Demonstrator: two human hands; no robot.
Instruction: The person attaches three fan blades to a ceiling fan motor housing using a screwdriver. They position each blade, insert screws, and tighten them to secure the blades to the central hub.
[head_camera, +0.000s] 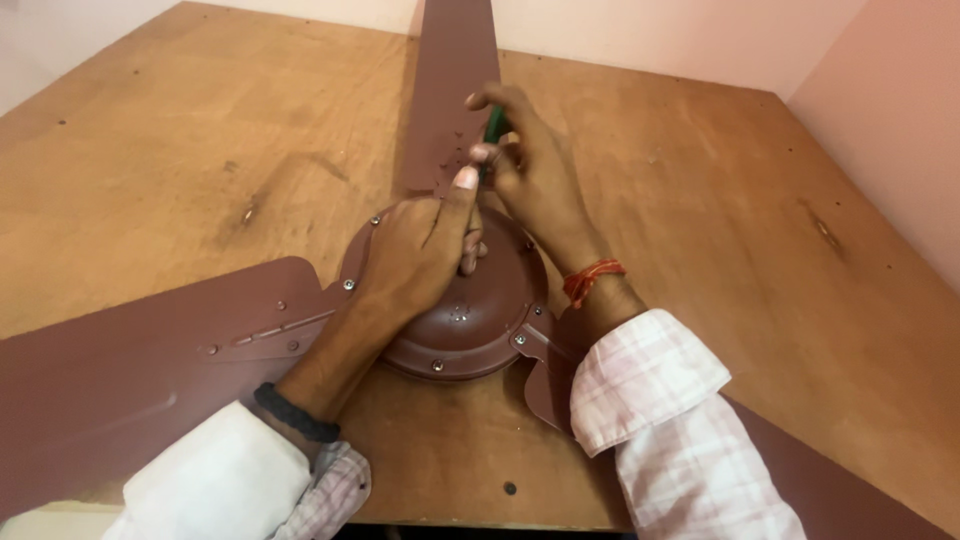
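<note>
Where the right hand grips, the green screwdriver hides.

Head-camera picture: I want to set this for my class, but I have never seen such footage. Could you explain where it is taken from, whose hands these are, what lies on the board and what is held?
The one picture comes from a camera worn on a person's head, looking down at that person's own two bare hands. No robot is involved.

On the brown wooden board lies a brown metal ceiling fan: a round domed motor housing in the middle, with long flat blades reaching out, one away from the camera, one to the left and one to the lower right.

The left hand rests flat on top of the housing, its forefinger pointing toward the far blade's root. The right hand grips a green-handled tool, probably a screwdriver, its tip hidden, near that same root. The right wrist wears an orange thread band, the left a dark band.
</note>
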